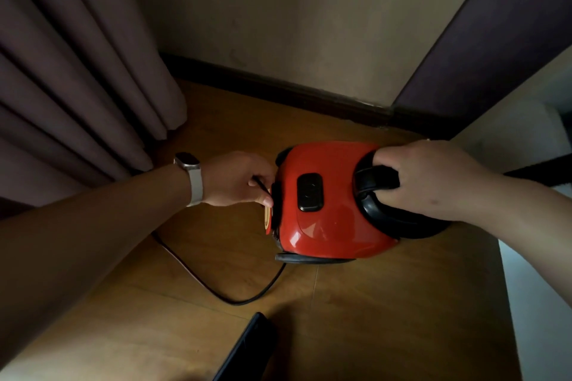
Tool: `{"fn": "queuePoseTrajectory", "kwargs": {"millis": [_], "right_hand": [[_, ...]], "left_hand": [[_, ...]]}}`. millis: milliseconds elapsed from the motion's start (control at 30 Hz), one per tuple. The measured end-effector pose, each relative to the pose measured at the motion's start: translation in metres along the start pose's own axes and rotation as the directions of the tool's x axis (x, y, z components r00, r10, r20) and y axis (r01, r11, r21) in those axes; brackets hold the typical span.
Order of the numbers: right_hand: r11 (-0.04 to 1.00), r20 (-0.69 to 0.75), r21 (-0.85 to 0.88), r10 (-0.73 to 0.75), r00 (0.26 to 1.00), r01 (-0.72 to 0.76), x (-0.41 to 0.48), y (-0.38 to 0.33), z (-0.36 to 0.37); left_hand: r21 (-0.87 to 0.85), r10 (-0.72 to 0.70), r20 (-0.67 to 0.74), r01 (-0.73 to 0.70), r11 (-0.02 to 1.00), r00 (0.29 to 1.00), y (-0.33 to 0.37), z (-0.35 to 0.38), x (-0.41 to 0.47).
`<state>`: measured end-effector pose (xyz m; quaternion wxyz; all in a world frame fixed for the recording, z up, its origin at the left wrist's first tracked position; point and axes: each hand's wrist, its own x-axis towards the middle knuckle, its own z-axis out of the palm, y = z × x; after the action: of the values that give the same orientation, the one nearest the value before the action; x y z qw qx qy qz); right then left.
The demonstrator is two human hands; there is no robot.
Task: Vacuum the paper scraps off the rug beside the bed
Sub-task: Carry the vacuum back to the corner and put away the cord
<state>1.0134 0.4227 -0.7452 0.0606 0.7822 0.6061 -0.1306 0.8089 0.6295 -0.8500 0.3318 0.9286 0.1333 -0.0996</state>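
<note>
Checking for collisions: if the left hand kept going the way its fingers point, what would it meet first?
The red vacuum. The left hand points right, fingertips already at the vacuum's black end panel, pinching the cord, so nothing lies between.

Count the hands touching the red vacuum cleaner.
2. The right hand wraps the black handle on the vacuum cleaner; the left hand pinches the cord at its rear. No others visible.

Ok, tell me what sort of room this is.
Probably a bedroom corner in a home: long pleated curtains hang to the wooden floor, and a red vacuum cleaner sits there, with what looks like a bed edge at right.
</note>
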Motion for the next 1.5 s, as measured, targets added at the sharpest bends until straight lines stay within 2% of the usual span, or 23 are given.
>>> {"fn": "queuePoseTrajectory", "kwargs": {"millis": [200, 367, 467, 567, 633, 700, 767, 800, 900, 967, 1033, 1100, 1200, 1333, 1500], "right_hand": [[0.998, -0.005, 0.046, -0.051, 0.999, 0.052, -0.002, -0.005, -0.003], [0.982, -0.055, 0.145, -0.116, 0.992, 0.122, -0.003, -0.007, -0.001], [0.960, -0.092, 0.274, -0.030, 0.995, 0.054, -0.003, 0.002, -0.004], [0.937, -0.150, 0.349, 0.068, 0.986, -0.012, -0.003, 0.013, -0.004], [0.934, -0.195, 0.355, 0.111, 0.975, -0.035, -0.002, 0.016, -0.003], [0.932, -0.238, 0.357, 0.159, 0.958, -0.066, 0.000, 0.016, -0.002], [0.934, -0.270, 0.344, 0.197, 0.943, -0.097, 0.005, 0.015, -0.001], [0.938, -0.285, 0.331, 0.207, 0.936, -0.107, 0.008, 0.015, 0.000], [0.956, -0.315, 0.257, 0.219, 0.924, -0.139, 0.013, 0.017, 0.003], [0.960, -0.302, 0.224, 0.234, 0.924, -0.170, 0.014, 0.018, 0.005], [0.962, -0.281, 0.200, 0.239, 0.929, -0.187, 0.013, 0.016, 0.007], [0.970, -0.254, 0.164, 0.218, 0.942, -0.180, 0.012, 0.012, 0.008], [0.980, -0.196, 0.137, 0.167, 0.966, -0.141, 0.008, 0.007, 0.005], [0.992, -0.153, 0.120, 0.053, 0.987, -0.035, 0.000, 0.001, -0.003], [0.991, -0.106, 0.070, -0.109, 0.988, 0.117, -0.008, -0.005, -0.011]], "left_hand": [[-0.012, -0.022, -0.057, 0.022, 1.000, 0.998, -0.016, -0.011, 0.002], [-0.221, -0.211, 0.063, 0.220, 0.950, 0.976, -0.041, -0.001, 0.004], [-0.426, -0.331, 0.027, 0.310, 0.850, 0.943, -0.046, 0.020, -0.006], [-0.618, -0.430, 0.037, 0.359, 0.700, 0.902, -0.045, 0.049, -0.012], [-0.698, -0.477, 0.015, 0.350, 0.624, 0.879, -0.044, 0.066, -0.014], [-0.719, -0.479, 0.016, 0.343, 0.604, 0.878, -0.034, 0.079, -0.014], [-0.698, -0.442, 0.043, 0.344, 0.629, 0.896, -0.019, 0.086, -0.014], [-0.643, -0.420, 0.044, 0.348, 0.682, 0.906, -0.011, 0.084, -0.014], [-0.342, -0.295, 0.091, 0.309, 0.887, 0.951, 0.003, 0.064, -0.017], [-0.085, -0.187, 0.171, 0.204, 0.975, 0.967, 0.011, 0.045, -0.021], [0.190, -0.095, 0.212, 0.054, 0.980, 0.973, 0.022, 0.028, -0.022], [0.307, -0.013, 0.200, -0.051, 0.950, 0.980, 0.031, 0.014, -0.020], [0.283, 0.043, 0.194, -0.098, 0.954, 0.980, 0.039, -0.006, -0.014], [0.174, 0.102, 0.083, -0.115, 0.978, 0.991, 0.037, -0.021, -0.005], [-0.173, -0.051, -0.019, 0.047, 0.984, 0.998, 0.011, -0.029, -0.002]]}}
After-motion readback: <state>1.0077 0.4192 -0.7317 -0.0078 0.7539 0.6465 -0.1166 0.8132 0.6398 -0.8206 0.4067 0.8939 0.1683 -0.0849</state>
